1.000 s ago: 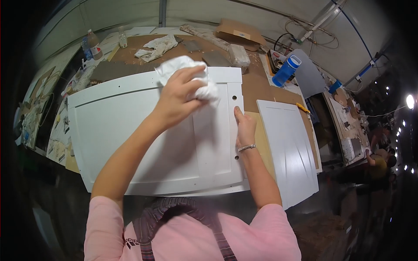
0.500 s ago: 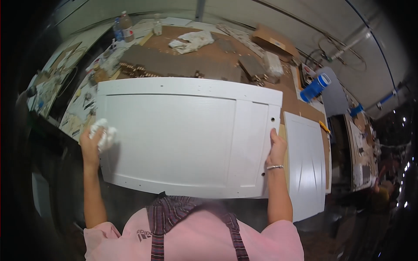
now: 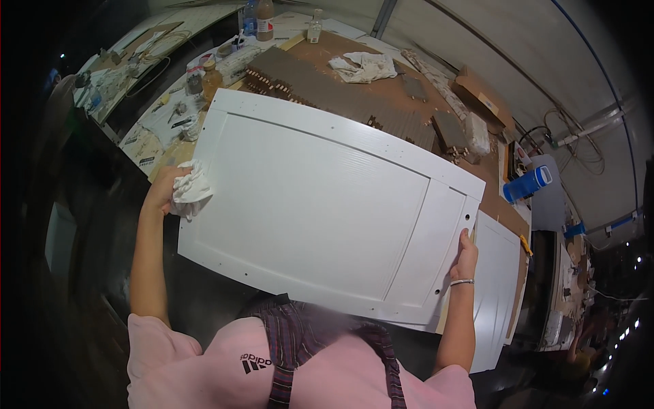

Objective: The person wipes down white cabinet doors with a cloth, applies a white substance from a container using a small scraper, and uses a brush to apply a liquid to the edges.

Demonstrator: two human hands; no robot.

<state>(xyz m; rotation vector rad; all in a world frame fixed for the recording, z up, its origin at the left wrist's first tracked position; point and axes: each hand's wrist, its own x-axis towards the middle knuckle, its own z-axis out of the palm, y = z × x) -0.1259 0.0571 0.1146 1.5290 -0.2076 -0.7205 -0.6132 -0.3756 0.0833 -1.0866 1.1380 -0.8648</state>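
Between my hands is a large white panel (image 3: 320, 211) with a recessed centre, tilted so its right end sits lower in view. My left hand (image 3: 162, 189) is closed on a crumpled white cloth (image 3: 192, 190), at the panel's left edge. My right hand (image 3: 464, 258) grips the panel's right edge, thumb on the face between two dark holes; the other fingers are hidden behind it. Beyond my right wrist lies a second white panel (image 3: 495, 273), partly covered by the first one and my forearm.
A brown-topped workbench (image 3: 340, 41) carries rows of dark strips (image 3: 320, 88), a rumpled rag (image 3: 361, 67) and a cardboard box (image 3: 484, 99). Bottles (image 3: 264, 20) stand at the far left. A blue bottle (image 3: 528, 184) and a yellow cutter (image 3: 526, 245) lie at the right.
The panel has turned clockwise, its left end rising and its right end dropping. My hands moved with it, and the whole view has shifted and tilted.
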